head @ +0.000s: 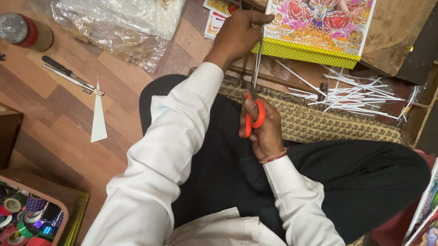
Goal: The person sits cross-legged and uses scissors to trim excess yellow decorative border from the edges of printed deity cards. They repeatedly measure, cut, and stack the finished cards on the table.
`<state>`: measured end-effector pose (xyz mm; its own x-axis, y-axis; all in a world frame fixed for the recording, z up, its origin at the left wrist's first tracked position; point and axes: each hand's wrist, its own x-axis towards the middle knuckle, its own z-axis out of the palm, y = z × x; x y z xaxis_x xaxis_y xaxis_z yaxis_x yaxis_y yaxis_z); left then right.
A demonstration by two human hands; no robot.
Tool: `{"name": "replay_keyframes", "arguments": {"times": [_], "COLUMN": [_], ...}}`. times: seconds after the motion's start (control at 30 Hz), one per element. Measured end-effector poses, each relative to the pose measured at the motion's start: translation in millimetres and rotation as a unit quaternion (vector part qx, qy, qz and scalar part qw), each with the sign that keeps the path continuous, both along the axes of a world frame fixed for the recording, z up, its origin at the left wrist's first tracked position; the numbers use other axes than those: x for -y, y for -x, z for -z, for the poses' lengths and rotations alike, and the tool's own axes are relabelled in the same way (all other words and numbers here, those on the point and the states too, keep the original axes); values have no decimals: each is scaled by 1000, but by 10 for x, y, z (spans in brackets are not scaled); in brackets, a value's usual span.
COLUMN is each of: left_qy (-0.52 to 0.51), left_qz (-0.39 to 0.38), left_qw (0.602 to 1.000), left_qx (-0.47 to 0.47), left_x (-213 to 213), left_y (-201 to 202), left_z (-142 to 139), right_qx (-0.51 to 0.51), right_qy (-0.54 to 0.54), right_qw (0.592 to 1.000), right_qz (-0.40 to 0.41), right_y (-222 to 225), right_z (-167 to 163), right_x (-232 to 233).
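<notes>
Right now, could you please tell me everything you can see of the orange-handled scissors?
The scissors have bright orange loop handles that look like plastic and thin metal blades pointing up the picture toward the picture card. The right hand grips them, fingers through the loops, above the lap. The blades close on the card's thin white edge strip, which the left hand steadies above. How far they are open cannot be told.

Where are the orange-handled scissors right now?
In the head view, the orange-handled scissors are near the middle of the picture, in the person's right hand above the lap, blades pointing up toward the left hand at the yellow-edged picture.
</notes>
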<state>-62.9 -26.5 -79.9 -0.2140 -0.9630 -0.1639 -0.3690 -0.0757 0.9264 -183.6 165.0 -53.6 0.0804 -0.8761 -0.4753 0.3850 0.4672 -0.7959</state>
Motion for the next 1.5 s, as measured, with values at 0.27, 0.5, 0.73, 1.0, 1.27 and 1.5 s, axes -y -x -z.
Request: {"name": "replay_keyframes", "arguments": {"times": [0.27,0.5,0.73,1.0,1.27,1.5], "left_qy": [-1,-5,21,2,289,419], "left_qz": [-2,-4,4,35,-8,-89], "left_qw": [1000,1000,1000,994,955,892], "left_qx": [-1,1,15,106,68,144], "left_x": [7,16,-12,-71,269,1079], "left_y": [9,8,-6,-58,-183,-495], "left_z": [-15,15,-116,-416,-54,346], "right_qx": [-5,-30,-61,-642,-652,-641], "right_qy": [3,11,-7,142,169,330], "right_qw": [1000,999,998,721,655,689], "right_qz": [3,7,-15,-218,-342,-72], "right_y": [5,-1,51,748,1000,1416], "right_z": [12,84,136,-117,-205,-344], "right_x": [8,-7,-4,-130,-101,1004]}}
